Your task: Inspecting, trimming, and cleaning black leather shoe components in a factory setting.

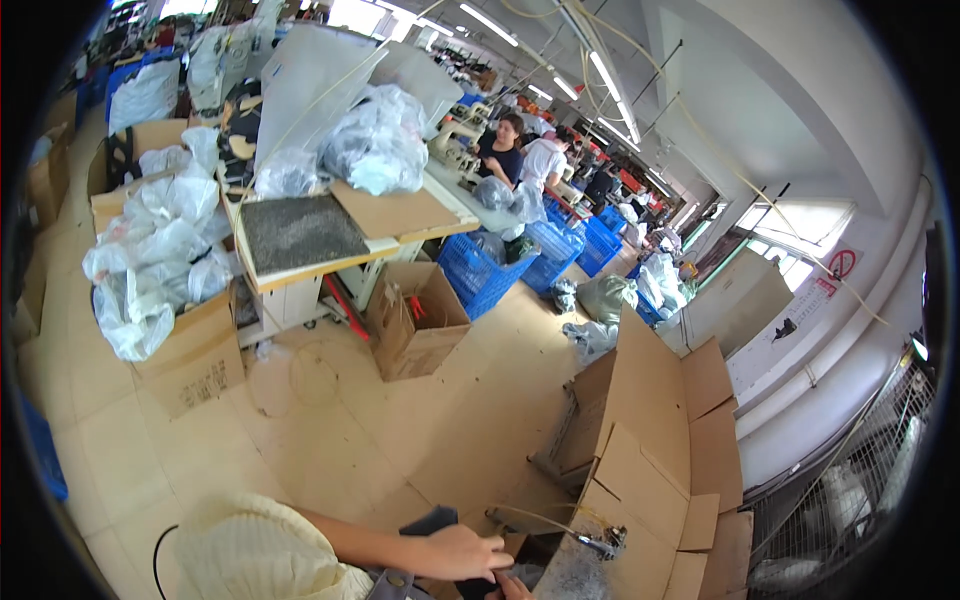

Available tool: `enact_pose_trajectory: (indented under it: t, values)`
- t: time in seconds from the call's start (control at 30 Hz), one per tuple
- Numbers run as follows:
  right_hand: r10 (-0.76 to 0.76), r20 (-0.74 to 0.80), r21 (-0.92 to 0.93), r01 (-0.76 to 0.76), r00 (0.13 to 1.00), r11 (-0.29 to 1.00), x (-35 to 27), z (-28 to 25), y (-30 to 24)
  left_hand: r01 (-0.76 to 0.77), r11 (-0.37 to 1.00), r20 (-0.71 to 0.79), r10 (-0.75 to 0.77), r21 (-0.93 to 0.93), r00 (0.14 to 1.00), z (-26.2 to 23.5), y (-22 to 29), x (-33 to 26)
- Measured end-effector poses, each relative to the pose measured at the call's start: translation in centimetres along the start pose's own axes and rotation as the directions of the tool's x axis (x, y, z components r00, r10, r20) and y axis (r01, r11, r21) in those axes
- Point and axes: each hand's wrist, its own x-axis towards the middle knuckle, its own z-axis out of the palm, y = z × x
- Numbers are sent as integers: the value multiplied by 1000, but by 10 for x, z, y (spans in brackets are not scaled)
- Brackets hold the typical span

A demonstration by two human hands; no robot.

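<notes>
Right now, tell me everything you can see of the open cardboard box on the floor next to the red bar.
The cardboard box is plain brown with flat sides and looks like ordinary carton board. It stands upright on the pale tiled floor, its top open. Something bright red shows inside, too small to identify. The slanting red bar is on its left and a blue crate behind it to the right; whether either touches it is unclear. No hand is on it.

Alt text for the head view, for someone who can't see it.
A person's left hand and partly cut-off right hand are close together at the lower edge; any held item is unclear. Brown cardboard stands at right; beyond, in a workshop, are blue crates, people and a worktable piled with plastic bags.
</notes>
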Motion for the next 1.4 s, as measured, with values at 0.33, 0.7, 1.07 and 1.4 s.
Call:
enact_pose_trajectory:
  t: [0.33, 0.7, 1.07, 1.4]
  values:
    - [242, 94, 56, -247, 966, 967, 12, -4, -10, 31, 994, -30, -34, -103, 999, 29, 0, 3]
    - [321, 41, 87, -323, 946, 942, 18, -8, -21, -23, 993, -155, 5, -115, 988, 27, -4, -2]
    - [93, -21, -7, -93, 995, 996, 20, -4, -13, 50, 989, -63, -59, -137, 996, 22, -2, -2]
    - [165, -26, 125, -160, 986, 979, 22, -15, -29, 22, 983, -159, -51, -182, 986, 31, 1, -3]
